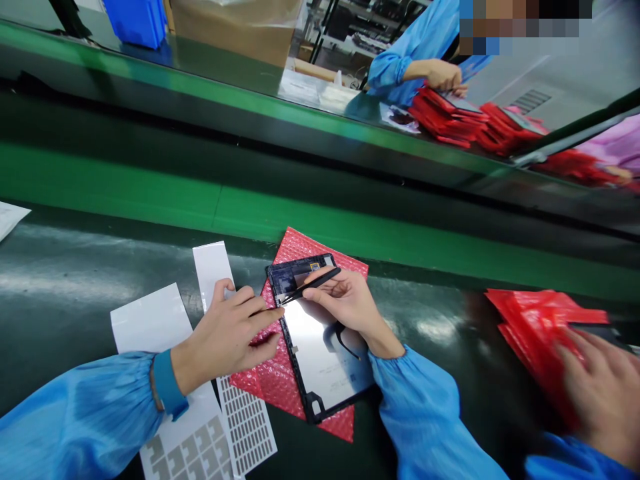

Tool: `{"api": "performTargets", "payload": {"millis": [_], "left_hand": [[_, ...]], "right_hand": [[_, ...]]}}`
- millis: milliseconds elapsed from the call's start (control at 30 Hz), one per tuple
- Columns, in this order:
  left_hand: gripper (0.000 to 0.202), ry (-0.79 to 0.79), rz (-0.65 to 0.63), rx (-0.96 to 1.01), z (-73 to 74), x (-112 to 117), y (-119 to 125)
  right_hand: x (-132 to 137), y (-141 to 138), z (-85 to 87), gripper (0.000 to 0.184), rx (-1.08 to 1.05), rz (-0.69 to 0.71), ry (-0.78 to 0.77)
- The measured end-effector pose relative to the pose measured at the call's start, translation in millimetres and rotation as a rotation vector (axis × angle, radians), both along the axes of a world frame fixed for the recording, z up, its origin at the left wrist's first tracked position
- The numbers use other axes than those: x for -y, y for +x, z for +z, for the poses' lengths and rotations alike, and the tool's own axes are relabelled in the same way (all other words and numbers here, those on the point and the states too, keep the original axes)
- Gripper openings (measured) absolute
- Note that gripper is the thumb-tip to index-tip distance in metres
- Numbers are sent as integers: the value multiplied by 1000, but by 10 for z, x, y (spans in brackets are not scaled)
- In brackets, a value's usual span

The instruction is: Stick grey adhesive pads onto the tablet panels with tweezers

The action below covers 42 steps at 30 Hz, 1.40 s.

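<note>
A dark, glossy counter (75, 260) stretches before me; past it stand a cardboard box (235, 27) and a blue bin (137, 23). On the counter, red bubble wrap (345, 427) lies under a slanted tablet (325, 367), black-framed, mirror-silver over most of its face, dark along its far end. My left hand (230, 333) is half curled at its left edge; I cannot tell whether it holds anything. My right hand (347, 300) pinches black tweezers (313, 285), tips at that edge.
</note>
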<state>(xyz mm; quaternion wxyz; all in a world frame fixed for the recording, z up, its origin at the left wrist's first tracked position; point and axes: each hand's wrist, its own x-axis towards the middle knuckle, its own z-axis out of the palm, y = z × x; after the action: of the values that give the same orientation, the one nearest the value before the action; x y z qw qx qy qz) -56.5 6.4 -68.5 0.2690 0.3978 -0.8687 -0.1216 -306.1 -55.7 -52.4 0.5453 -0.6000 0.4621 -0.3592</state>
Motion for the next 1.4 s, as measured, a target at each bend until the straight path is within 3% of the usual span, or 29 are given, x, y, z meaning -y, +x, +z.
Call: {"api": "performTargets", "payload": {"millis": [300, 467, 533, 600, 667, 733, 800, 933, 1000, 1100, 1200, 1300, 1400], "left_hand": [[26, -1, 3, 0, -8, 9, -2], [29, -9, 5, -9, -5, 5, 7], [31, -9, 13, 2, -2, 10, 5], [32, -11, 20, 9, 3, 19, 1], [31, -10, 23, 12, 7, 27, -1], [30, -9, 25, 18, 8, 31, -1], [30, -4, 30, 20, 6, 29, 2], [28, 28, 44, -12, -9, 22, 9], [29, 51, 56, -17, -21, 21, 9], [20, 71, 64, -28, -31, 24, 4], [11, 74, 47, -45, -20, 26, 8], [19, 77, 32, -43, 1, 26, 27], [32, 75, 9, -29, 3, 31, 50]], "right_hand": [[-6, 6, 33, 31, -12, 16, 36], [123, -130, 147, 25, 180, -140, 110], [155, -254, 235, 17, -24, -184, 57], [141, -385, 325, 18, -447, -181, -46], [93, -482, 393, 32, -848, -119, -105], [43, -527, 421, 44, -1048, -33, -116], [21, -542, 418, 48, -1053, 41, -98], [23, -634, 395, 53, -745, 81, 52], [-18, -717, 384, 54, -574, -5, 159], [-168, -790, 317, 55, -432, -248, 237], [-383, -736, 181, 55, -541, -403, 145], [-591, -608, 79, 46, -751, -513, -18], [-732, -490, 65, 34, -818, -665, -45]]}}
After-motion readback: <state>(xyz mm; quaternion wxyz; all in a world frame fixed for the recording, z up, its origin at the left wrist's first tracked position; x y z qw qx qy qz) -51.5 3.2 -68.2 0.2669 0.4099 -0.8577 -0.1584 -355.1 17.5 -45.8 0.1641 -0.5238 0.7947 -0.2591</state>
